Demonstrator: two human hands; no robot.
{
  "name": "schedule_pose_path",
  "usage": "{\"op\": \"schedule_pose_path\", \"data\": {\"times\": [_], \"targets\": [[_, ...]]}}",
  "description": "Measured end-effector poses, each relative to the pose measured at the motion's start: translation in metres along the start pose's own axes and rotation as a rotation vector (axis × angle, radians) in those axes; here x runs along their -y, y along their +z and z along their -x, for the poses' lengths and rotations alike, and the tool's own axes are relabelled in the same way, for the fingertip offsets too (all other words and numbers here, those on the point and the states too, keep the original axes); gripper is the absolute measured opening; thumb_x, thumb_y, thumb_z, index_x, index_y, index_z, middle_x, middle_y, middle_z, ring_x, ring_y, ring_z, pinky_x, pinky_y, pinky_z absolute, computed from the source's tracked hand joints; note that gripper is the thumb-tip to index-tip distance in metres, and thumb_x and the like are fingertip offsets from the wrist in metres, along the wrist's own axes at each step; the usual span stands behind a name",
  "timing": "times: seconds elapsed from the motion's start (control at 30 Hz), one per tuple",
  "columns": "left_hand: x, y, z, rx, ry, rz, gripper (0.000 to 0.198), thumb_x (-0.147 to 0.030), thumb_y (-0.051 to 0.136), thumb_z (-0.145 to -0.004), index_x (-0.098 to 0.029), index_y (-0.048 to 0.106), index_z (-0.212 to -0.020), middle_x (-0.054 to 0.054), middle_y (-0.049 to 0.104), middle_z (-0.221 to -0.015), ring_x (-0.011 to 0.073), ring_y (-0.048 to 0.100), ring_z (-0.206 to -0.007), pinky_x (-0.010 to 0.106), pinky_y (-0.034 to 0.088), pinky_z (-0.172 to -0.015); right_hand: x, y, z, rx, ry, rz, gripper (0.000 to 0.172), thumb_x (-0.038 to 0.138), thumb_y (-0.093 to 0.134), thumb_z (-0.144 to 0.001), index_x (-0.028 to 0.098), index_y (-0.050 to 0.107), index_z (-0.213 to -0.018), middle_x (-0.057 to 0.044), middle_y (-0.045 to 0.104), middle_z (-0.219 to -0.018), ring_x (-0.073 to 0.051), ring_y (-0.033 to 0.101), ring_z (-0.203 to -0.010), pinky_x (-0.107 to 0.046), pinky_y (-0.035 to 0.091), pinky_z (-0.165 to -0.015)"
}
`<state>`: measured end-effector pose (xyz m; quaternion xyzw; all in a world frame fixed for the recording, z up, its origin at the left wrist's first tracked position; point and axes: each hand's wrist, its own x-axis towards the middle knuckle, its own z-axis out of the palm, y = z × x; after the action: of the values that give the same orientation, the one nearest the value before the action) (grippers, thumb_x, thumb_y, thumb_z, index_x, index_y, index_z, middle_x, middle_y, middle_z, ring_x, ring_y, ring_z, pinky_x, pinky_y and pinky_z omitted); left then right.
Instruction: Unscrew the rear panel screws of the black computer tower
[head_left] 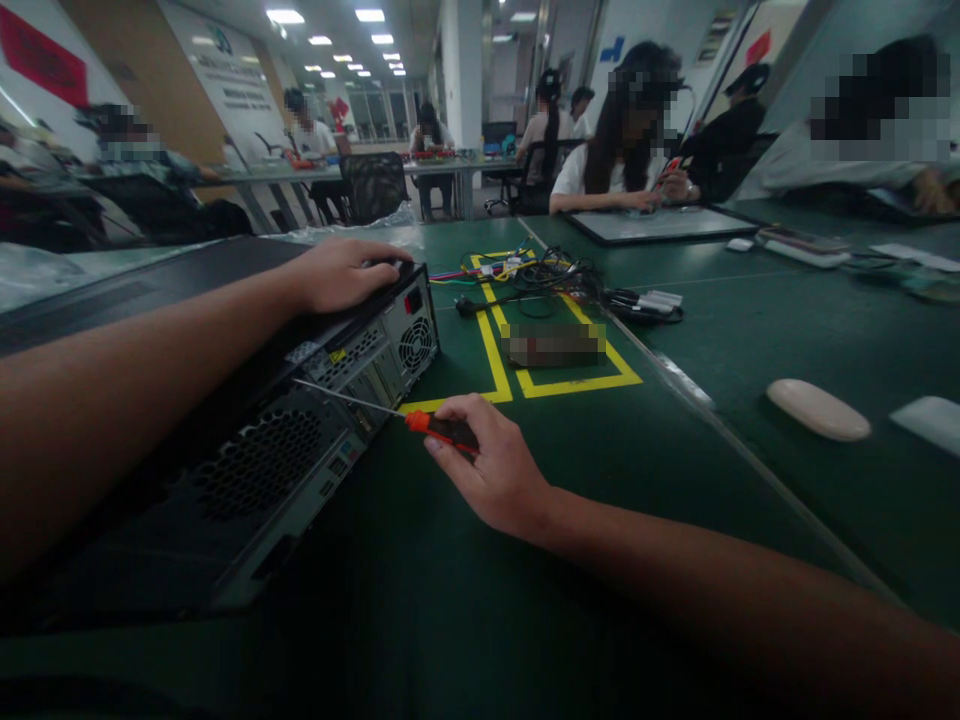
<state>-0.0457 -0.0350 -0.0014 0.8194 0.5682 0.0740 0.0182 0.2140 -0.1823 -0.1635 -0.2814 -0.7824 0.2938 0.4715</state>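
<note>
A black desktop computer case (259, 440) lies at the left with its grey rear panel turned toward the right. My left hand (349, 272) lies on top of it near the far corner, palm down with the fingers stretched out. An orange and black screwdriver (450, 430) is in my right hand (499, 465), the fingers wrapped round its handle. Its thin shaft slants up to the left across the rear panel, the tip close to the upper edge of the case. Whether the tip sits on a screw is too small to tell. A round fan grille (415, 343) shows on the panel.
Tangled cables (559, 275) lie beyond the case around yellow tape outlines (495, 350). A dark blurred item (555, 346) sits inside one outline. To the right is a pale oval object (817, 409). Across the table, a person (600, 180) works over a flat panel (660, 224).
</note>
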Motion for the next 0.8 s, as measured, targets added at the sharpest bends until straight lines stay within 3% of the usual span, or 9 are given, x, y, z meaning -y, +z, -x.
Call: {"op": "schedule_pose_path", "data": {"times": [0.27,0.63,0.8], "targets": [[0.001,-0.001,0.001,0.002,0.013,0.002,0.077,-0.048,0.039,-0.116,-0.01,0.068,-0.176,0.017,0.071,-0.177,0.0356,0.066,-0.153,0.051,0.045,-0.137,0.001,0.0,0.0,0.02,0.047,0.035,0.014,0.032,0.074,-0.114,0.027,0.068,-0.126,-0.008,0.082,-0.124,-0.025,0.078,-0.107,-0.041,0.064,-0.096],[0.015,0.005,-0.009,-0.059,0.02,0.049,0.08,-0.06,0.052,-0.104,-0.024,0.079,-0.169,0.014,0.081,-0.165,0.0485,0.074,-0.147,0.06,0.055,-0.13,0.003,-0.002,-0.001,0.027,0.049,0.042,0.014,0.034,0.074,-0.113,0.027,0.068,-0.124,-0.007,0.082,-0.122,-0.025,0.076,-0.106,-0.042,0.062,-0.097],[0.007,0.001,-0.004,-0.031,0.021,0.007,0.082,-0.056,0.042,-0.109,-0.016,0.074,-0.173,0.015,0.076,-0.171,0.0439,0.071,-0.152,0.057,0.05,-0.135,0.004,-0.002,-0.001,0.029,0.048,0.049,0.014,0.034,0.074,-0.113,0.027,0.069,-0.123,-0.008,0.083,-0.123,-0.025,0.077,-0.108,-0.04,0.062,-0.097]]}}
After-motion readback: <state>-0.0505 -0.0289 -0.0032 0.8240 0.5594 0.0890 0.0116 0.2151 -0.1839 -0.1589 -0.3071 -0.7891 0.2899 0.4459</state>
